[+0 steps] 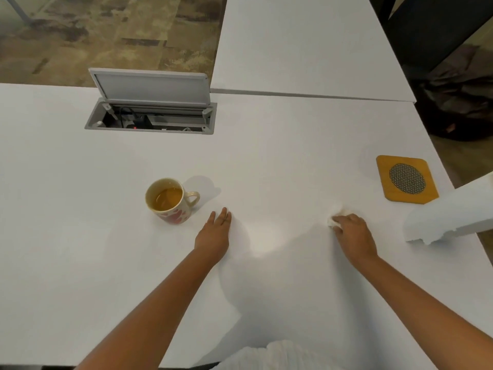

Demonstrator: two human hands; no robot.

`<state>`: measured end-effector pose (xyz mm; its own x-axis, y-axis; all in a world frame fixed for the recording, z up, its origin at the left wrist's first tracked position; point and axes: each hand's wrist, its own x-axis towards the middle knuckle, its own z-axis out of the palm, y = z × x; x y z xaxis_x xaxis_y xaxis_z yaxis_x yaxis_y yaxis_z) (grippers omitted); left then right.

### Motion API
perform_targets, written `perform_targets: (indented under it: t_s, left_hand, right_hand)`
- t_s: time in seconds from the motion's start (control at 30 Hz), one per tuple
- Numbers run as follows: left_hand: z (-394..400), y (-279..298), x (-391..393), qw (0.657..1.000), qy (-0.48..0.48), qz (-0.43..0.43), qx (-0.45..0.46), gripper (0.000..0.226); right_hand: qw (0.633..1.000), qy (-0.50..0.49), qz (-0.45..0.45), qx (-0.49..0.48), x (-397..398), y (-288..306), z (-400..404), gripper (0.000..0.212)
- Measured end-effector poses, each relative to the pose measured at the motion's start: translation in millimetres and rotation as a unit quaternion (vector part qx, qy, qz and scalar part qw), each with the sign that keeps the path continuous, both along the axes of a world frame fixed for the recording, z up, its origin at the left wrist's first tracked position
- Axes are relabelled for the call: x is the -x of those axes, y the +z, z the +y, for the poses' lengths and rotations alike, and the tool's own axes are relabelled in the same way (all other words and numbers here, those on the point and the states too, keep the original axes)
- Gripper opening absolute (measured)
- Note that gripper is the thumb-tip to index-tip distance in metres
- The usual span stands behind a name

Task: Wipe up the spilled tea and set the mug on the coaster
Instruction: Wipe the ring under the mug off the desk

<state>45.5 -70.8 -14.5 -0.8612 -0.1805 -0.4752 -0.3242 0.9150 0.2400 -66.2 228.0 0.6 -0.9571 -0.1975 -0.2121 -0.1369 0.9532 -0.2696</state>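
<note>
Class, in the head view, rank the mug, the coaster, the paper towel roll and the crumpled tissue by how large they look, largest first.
1. paper towel roll, nearest and cut off by the frame edge
2. coaster
3. mug, close to the coaster
4. crumpled tissue, partly hidden under the right hand

1. One cream ceramic mug [170, 200] with red shapes, holding tea.
2. One square wooden coaster [406, 179] with a round mesh centre, near the desk's right edge.
3. One white paper towel roll [450, 213] at the right edge.
4. One crumpled white tissue [333, 221].
5. One open grey cable hatch [150, 102] near the far edge.

Right hand [353, 232] grips tissue wad [333, 221] on table [266, 156]; left hand [214, 233] flat beside mug [170, 200]; coaster [406, 180] far right.
</note>
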Motion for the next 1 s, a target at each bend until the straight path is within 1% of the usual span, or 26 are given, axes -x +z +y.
perform_targets:
  t_s: [0.13,0.17,0.27,0.33,0.43,0.5,0.57,0.63,0.73,0.8,0.87,0.9,1.0]
  left_hand:
    - [-1.6,1.4,1.6,1.000,-0.002,-0.013,-0.017,0.062]
    - [-2.7,1.5,2.2,1.000,-0.005,-0.015,-0.017,0.062]
    - [-5.3,2.0,3.2,1.000,-0.010,-0.019,-0.020,0.062]
    - [-5.6,2.1,3.8,0.999,-0.013,-0.020,-0.022,0.062]
    - [-5.5,1.1,3.0,0.999,-0.013,-0.020,-0.025,0.061]
    - [-7.2,1.0,3.0,0.999,-0.019,-0.019,-0.024,0.062]
    - [-10.0,1.3,4.1,0.999,-0.024,-0.021,-0.027,0.063]
    - [-11.5,1.1,4.5,0.999,-0.032,-0.026,-0.028,0.061]
    - [-12.0,0.0,3.7,0.999,-0.032,-0.026,-0.024,0.059]
    - [-12.0,-0.9,3.0,0.999,-0.029,-0.022,-0.023,0.061]
    - [-12.6,-0.4,2.7,0.999,-0.028,-0.018,-0.027,0.062]
    - [-13.4,0.5,2.6,0.999,-0.030,-0.015,-0.028,0.063]
    - [-15.1,2.2,2.0,0.999,-0.041,-0.013,-0.026,0.064]
  right_hand:
    - [0.989,-0.118,-0.026,0.080,-31.9,-4.3,-16.1,0.026]
    - [0.986,-0.135,-0.032,0.092,-37.0,-5.5,-24.7,0.025]
    - [0.979,-0.145,-0.058,0.134,-50.4,-8.8,-56.6,0.019]
    - [0.976,-0.135,-0.082,0.152,-58.8,-13.1,-80.5,0.021]
    - [0.973,-0.107,-0.106,0.177,-69.6,-13.6,-115.3,0.021]
    - [0.971,-0.067,-0.120,0.195,-74.2,-10.8,-134.0,0.018]
    - [0.972,0.009,-0.127,0.197,-79.0,-11.2,-148.6,0.017]
    - [0.968,0.104,-0.144,0.178,-87.6,-11.9,-159.1,0.022]
    - [0.946,0.248,-0.169,0.119,-103.1,-13.6,-161.1,0.022]
    - [0.932,0.305,-0.175,0.084,-102.0,-12.8,-150.7,0.022]
    - [0.930,0.316,-0.177,0.069,-83.5,-10.0,-133.9,0.020]
    - [0.935,0.298,-0.178,0.070,-68.9,-7.7,-124.2,0.019]
    - [0.967,0.183,-0.156,0.083,-19.2,1.6,-85.5,0.019]
